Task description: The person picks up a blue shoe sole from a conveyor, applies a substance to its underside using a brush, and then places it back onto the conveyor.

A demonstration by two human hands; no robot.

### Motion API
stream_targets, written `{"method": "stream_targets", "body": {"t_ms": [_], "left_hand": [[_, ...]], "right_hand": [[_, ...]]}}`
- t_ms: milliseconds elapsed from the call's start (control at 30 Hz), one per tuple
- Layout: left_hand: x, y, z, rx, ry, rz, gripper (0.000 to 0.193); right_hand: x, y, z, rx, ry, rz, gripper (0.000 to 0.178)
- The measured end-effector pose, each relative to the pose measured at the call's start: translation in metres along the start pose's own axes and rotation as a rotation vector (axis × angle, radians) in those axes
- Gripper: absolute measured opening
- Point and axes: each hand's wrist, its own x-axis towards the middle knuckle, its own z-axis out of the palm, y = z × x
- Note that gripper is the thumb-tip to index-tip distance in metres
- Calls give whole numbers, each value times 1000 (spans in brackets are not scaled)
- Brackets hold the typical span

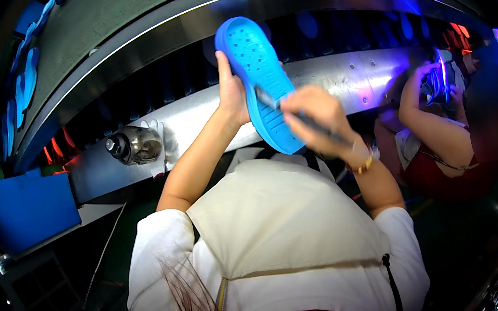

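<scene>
A bright blue shoe sole (250,47), dotted with small holes toward its far end and ribbed near its close end, is held up over the metal ledge. My left hand (232,97) grips its left side, thumb along the rim, with the other fingers hidden behind it. In my right hand (319,114) is a slim brush (330,134) with a dark handle. Its pale tip rests against or just over the middle of the sole's inner face; which of these I cannot tell. The right hand is slightly blurred.
A glass bottle with a black top (143,143) stands on the metal ledge (189,116) at left, beside a blue box (33,208). Beyond runs a green belt (116,24) with blue soles (29,78) along its left edge. A co-worker's arm (426,124) is at right.
</scene>
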Motion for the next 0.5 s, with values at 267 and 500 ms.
{"method": "stream_targets", "body": {"t_ms": [267, 500], "left_hand": [[-13, -4, 15, -42, -151, 76, 93], [-19, 16, 23, -60, -224, 291, 92]], "right_hand": [[15, -16, -35, 252, 93, 279, 17], [-5, -28, -43, 432, -164, 77, 22]]}}
